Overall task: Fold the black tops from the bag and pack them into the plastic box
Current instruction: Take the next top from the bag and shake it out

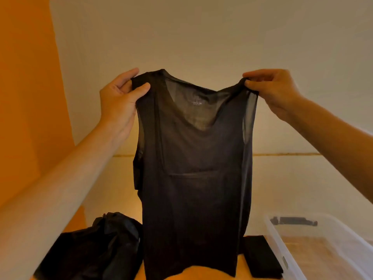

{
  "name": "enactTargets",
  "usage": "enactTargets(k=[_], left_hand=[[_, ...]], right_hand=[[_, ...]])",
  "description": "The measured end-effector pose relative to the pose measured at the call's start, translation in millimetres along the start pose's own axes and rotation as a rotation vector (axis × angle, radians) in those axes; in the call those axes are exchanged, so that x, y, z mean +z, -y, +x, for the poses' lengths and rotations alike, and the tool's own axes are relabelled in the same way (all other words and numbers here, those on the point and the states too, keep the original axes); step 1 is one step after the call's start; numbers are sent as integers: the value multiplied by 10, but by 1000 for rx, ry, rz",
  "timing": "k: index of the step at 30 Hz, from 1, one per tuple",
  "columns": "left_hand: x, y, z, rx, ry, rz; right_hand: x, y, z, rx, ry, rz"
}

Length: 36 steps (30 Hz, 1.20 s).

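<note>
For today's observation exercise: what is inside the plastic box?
No clothes show inside the plastic box; its clear bottom lets the wooden surface through. A dark strip sits at its far end, unclear what. The near corner is out of frame.

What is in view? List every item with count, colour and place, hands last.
held top: one, black and sheer, hanging at centre
bag: one, black, crumpled, lower left on the surface
folded top: one, black, lower right, beside the plastic box
plastic box: one, clear, far right
dark piece: one, at the box's far end; cannot tell what it is
surface: one, orange, at the bottom
wall: cream ahead, orange at left
left-hand grip: one, pinching the held top's left shoulder
right-hand grip: one, pinching its right shoulder
</note>
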<state>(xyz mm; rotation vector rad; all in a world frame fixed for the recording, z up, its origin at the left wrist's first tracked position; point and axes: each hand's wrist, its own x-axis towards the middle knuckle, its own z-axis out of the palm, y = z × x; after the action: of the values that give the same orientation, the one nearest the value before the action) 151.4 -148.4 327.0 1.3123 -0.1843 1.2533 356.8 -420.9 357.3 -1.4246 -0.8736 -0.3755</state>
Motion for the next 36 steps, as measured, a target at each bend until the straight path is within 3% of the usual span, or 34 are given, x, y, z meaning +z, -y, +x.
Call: enactTargets(k=[2, 7, 10, 13, 18, 23, 28, 33, 36], left_hand=[[-4, -12, -11, -48, -18, -67], [-77, 26, -61, -131, -18, -81], [-149, 40, -96, -155, -2, -54], [-283, 51, -108, -167, -38, -53], [-591, 97, -76, -139, -136, -33], [-672, 159, -80, -97, -90, 166], [-561, 240, -104, -47, -88, 302], [-354, 280, -112, -263, -195, -152], [-296, 324, -134, -219, -179, -94]], right_hand=[[80, -31, 13, 96, 6, 53], [278, -30, -164, 668, 175, 577], [337, -41, -245, 758, 264, 610], [394, -68, -229, 684, 217, 572], [382, -180, -240, 321, 73, 159], [326, -223, -320, -7, 28, -307], [364, -212, -357, -76, -65, -425], [275, -213, -352, -90, -119, -409], [222, -210, -351, -143, -151, -423]])
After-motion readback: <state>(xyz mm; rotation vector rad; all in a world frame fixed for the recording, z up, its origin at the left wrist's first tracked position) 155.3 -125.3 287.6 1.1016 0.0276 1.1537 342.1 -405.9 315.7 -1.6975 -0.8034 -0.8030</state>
